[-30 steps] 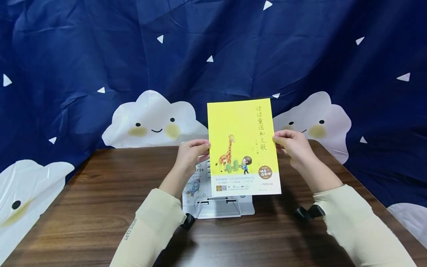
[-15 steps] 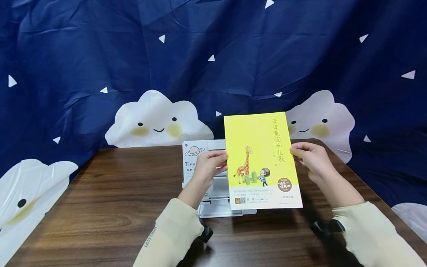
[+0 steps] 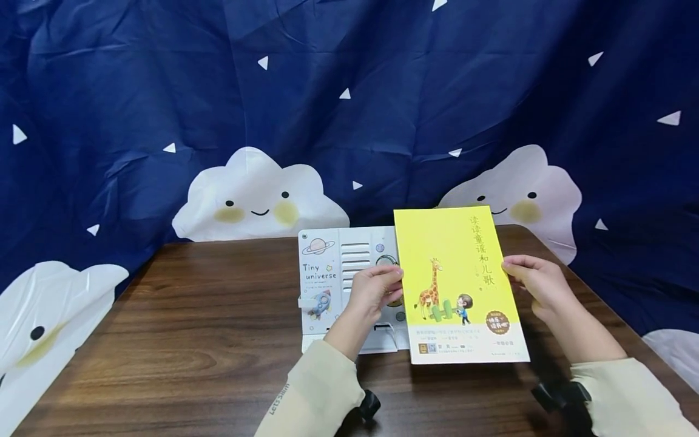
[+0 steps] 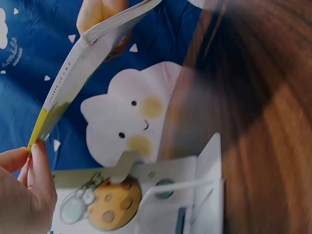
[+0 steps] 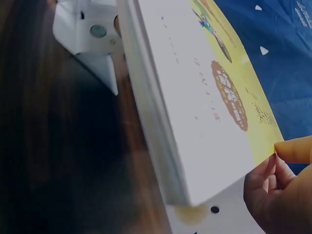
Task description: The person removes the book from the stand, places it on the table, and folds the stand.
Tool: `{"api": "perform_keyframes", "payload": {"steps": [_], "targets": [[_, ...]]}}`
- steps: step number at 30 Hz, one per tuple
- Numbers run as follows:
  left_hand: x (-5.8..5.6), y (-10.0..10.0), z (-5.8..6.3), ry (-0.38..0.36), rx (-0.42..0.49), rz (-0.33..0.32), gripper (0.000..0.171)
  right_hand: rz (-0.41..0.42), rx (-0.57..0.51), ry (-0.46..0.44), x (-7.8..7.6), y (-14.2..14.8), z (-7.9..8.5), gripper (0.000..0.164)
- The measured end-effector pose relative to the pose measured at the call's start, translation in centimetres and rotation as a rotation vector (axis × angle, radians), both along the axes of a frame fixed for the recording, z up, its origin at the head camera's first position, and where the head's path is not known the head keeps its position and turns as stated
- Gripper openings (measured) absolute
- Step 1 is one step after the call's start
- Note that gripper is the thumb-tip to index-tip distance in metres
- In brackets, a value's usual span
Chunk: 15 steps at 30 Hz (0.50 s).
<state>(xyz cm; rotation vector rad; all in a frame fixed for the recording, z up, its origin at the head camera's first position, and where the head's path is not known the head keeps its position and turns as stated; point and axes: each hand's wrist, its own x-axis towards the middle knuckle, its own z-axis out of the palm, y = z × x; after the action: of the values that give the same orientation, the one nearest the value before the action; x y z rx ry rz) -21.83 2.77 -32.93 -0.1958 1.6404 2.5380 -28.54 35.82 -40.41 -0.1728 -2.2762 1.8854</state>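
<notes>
the yellow book [image 3: 461, 285] has come down and over to my right since a second ago, when it covered most of the white stand [image 3: 334, 285]. more of the stand shows now: the planet, the rocket and the words "tiny universe" on its left panel, and the row of slots beside them. my arms have shifted right along with the book.

my left hand [image 3: 374, 291] pinches the book's left edge between thumb and fingers, with barely any gap beyond the book's thickness. my right hand [image 3: 537, 282] pinches the opposite edge the same way, a little below the vertical title. i have the book in the air, front cover toward me, giraffe and child printed on it; from my head it hides the right part of the stand, and the left wrist view shows the two apart.

the stand rests on the dark wood-grain table [image 3: 218, 315], near its far side. behind hangs a creased navy cloth [image 3: 327, 121] with small white triangles and smiling white clouds. my pale sleeves [image 3: 314, 388] end short of my hands, and a black device [image 3: 370, 405] sits at my left wrist.
</notes>
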Motion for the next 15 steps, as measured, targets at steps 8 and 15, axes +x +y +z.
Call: {"api": "perform_keyframes", "payload": {"steps": [8, 15], "targets": [[0.7, 1.6, -0.9, -0.019, 0.012, -0.01, 0.01, 0.046, -0.022, -0.074, 3.7, -0.8, 1.7, 0.017], [1.2, 2.8, -1.9, -0.028, -0.013, -0.032, 0.009, 0.008, 0.092, -0.102, 4.6, 0.4, 0.7, 0.021]]}}
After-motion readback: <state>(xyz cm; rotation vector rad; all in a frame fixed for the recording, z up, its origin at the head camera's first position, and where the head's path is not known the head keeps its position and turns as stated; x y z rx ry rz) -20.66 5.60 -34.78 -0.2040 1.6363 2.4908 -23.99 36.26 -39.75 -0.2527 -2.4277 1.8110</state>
